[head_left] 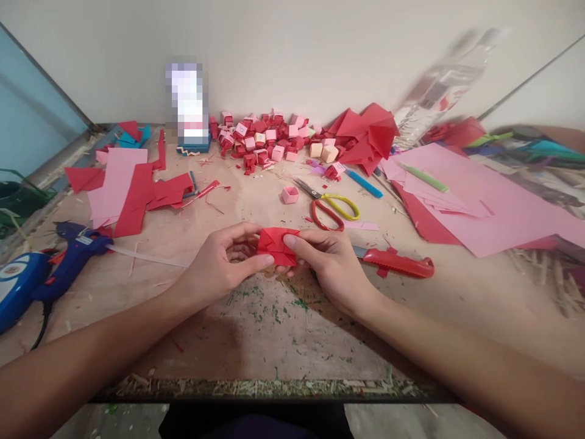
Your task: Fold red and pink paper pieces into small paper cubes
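A small folded piece of red paper (275, 246) is held just above the wooden table (283, 323), in front of me. My left hand (219, 263) pinches its left side with thumb and fingers. My right hand (328, 262) grips its right side, thumb on top. Both hands are closed on the paper. A single pink paper cube (289, 194) lies on the table a little beyond the hands.
A heap of small red and pink paper cubes (267, 141) lies by the back wall. Scissors (326, 204) and a red utility knife (395, 263) lie to the right. Pink sheets (475, 201) are further right. Red and pink strips (132, 192) and a blue glue gun (73, 253) sit left.
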The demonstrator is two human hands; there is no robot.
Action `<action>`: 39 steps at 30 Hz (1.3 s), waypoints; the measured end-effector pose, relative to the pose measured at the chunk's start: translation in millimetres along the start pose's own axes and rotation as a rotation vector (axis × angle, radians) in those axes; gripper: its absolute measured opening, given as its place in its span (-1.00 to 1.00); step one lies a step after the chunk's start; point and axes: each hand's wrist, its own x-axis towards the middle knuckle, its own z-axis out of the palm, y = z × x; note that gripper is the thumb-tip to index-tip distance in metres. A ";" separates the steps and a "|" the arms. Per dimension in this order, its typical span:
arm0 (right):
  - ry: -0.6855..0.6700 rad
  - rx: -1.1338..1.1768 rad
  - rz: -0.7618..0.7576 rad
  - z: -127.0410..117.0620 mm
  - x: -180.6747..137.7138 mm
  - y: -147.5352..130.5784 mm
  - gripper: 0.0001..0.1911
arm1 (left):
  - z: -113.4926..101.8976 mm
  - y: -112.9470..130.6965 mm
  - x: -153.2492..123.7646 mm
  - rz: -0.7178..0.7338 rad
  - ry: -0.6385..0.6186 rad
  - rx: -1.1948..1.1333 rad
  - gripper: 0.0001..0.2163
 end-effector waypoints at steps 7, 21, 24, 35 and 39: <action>-0.016 -0.082 -0.047 0.9 -1.3 1.1 -0.67 | -1.6 0.0 -0.4 0.085 0.131 0.100 -0.89; -0.030 0.036 -0.021 2.3 -0.2 -0.2 -0.89 | -2.1 0.1 -0.7 0.099 0.183 0.114 -0.92; -0.005 0.039 -0.017 2.7 -0.6 0.3 -0.90 | -1.8 2.5 -1.0 0.095 0.173 0.077 -0.91; -0.028 -0.002 -0.018 0.2 -1.0 -1.8 -0.84 | -2.0 5.7 -2.1 0.093 0.177 0.083 -0.89; -0.026 0.026 0.024 0.2 -0.2 -2.0 -0.80 | -1.3 6.9 -2.9 0.113 0.196 0.129 -0.92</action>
